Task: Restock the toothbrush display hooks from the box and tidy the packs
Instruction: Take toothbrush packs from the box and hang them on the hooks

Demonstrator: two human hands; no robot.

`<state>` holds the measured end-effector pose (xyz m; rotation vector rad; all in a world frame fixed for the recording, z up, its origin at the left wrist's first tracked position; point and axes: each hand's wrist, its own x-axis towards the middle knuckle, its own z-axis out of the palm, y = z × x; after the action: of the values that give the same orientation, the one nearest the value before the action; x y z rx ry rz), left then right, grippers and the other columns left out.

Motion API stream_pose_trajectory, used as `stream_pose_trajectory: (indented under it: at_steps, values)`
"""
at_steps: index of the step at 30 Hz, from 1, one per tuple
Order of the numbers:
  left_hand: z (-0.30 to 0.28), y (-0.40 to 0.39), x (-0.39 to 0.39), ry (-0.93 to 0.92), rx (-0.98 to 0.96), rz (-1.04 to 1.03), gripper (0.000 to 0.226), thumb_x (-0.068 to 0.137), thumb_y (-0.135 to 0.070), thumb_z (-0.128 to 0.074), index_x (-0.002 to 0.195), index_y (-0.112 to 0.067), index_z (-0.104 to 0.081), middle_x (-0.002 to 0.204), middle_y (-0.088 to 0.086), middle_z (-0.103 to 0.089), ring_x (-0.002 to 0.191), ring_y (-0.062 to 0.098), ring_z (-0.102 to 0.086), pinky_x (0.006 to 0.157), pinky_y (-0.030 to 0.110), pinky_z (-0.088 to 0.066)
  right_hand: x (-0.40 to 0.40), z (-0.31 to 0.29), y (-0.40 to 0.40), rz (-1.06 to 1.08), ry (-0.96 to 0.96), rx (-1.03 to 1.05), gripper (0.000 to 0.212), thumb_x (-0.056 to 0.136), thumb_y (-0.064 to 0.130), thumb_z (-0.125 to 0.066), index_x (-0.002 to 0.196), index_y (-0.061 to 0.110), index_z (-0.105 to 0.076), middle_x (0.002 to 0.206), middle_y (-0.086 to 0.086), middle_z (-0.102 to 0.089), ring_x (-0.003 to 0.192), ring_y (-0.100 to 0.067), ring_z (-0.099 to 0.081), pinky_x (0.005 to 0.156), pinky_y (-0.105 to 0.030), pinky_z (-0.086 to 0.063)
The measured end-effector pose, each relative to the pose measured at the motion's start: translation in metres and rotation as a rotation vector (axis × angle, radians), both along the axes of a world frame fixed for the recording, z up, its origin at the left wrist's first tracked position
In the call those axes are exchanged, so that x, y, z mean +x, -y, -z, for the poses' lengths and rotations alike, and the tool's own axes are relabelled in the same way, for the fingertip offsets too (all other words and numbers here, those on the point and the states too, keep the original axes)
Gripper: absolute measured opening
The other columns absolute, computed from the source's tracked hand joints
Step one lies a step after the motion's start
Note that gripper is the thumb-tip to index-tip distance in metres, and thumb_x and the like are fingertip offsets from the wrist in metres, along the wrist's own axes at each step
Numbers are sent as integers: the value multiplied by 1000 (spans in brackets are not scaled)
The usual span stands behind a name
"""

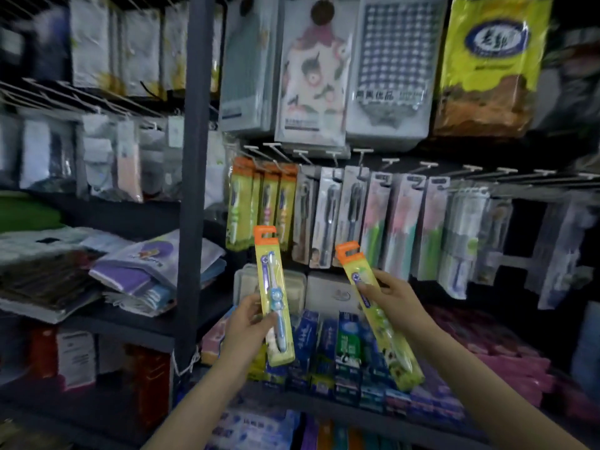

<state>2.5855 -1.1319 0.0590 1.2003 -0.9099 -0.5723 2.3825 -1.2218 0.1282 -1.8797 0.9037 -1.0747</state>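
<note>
My left hand (248, 323) grips a yellow, orange-topped toothbrush pack (274, 295) holding a blue brush, upright below the hooked packs (261, 203) of the same kind. My right hand (394, 295) grips a second pack (380, 315), tilted left. Their print is too blurred to read. The checked cloth pack (394, 69) above bears Chinese characters.

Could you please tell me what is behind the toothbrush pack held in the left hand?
Behind the pack in the left hand are a pale plastic case and blue boxes on the shelf. The parts directly behind the pack are covered.
</note>
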Motion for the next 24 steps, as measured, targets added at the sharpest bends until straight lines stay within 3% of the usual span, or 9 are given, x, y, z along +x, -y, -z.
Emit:
stream_pose_trajectory:
  at_steps: [2, 7, 11, 13, 16, 18, 19, 21, 24]
  values:
    - [-9, -1, 12, -1, -6, -34, 20, 91, -2, -54, 102, -18, -55, 102, 1, -62, 95, 21, -59, 71, 29, -47, 15, -8, 15, -22, -64, 29, 10, 94, 19, -53, 101, 21, -61, 86, -1, -64, 71, -15, -60, 58, -25, -44]
    - [-27, -14, 59, 50, -28, -104, 24, 90, 5, -51, 108, -12, -51, 101, 3, -62, 89, 17, -60, 63, 21, -48, 81, -27, 49, -79, -267, 63, 20, 84, -2, -48, 100, -8, -57, 93, -30, -56, 72, -22, -50, 58, -27, -38]
    - [-48, -25, 106, 151, -78, -153, 30, 89, 8, -51, 108, -16, -49, 94, 1, -63, 83, 13, -60, 59, 14, -49, 150, -57, 52, -96, -231, -126, 25, 86, 10, -63, 111, 8, -65, 101, -10, -68, 87, -21, -64, 71, -33, -51]
    - [-60, -27, 127, 204, -94, -160, 31, 89, 8, -51, 108, -15, -49, 92, 0, -63, 82, 13, -60, 58, 11, -49, 181, -72, 52, -77, -231, -222, 9, 86, 17, -65, 89, 10, -69, 80, -6, -66, 74, -18, -61, 61, -26, -47]
    - [-76, -27, 149, 272, -135, -140, 29, 89, 9, -51, 111, -11, -48, 91, 0, -64, 71, -1, -63, 57, 11, -48, 222, -91, 49, -55, -296, -290, 31, 87, 26, -63, 61, 20, -49, 59, 7, -42, 54, -7, -40, 45, -18, -25]
    - [-83, -26, 159, 282, -161, -124, 29, 88, 10, -51, 106, -13, -49, 88, 1, -64, 63, -7, -62, 53, 9, -46, 243, -100, 47, -68, -333, -290, 18, 88, 27, -63, 75, 15, -57, 75, 0, -53, 63, -11, -47, 48, -20, -30]
    - [-85, -25, 162, 283, -163, -119, 30, 88, 9, -52, 103, -17, -50, 89, 1, -63, 63, -7, -61, 52, 8, -45, 252, -103, 48, -74, -317, -280, 19, 89, 25, -62, 96, 8, -64, 94, -7, -60, 78, -17, -57, 58, -24, -41]
    - [-88, -24, 169, 284, -162, -104, 33, 89, 5, -54, 99, -26, -50, 94, 1, -63, 67, -5, -61, 52, 8, -44, 266, -110, 49, -58, -214, -224, 45, 89, 20, -61, 127, -2, -51, 125, -16, -55, 110, -28, -55, 83, -30, -45]
    - [-90, -24, 179, 283, -152, -69, 34, 89, 3, -53, 99, -29, -50, 97, 3, -63, 72, -1, -60, 54, 13, -47, 279, -111, 57, -48, -55, -121, 53, 89, 21, -62, 135, 4, -43, 136, -12, -48, 121, -27, -48, 88, -28, -38]
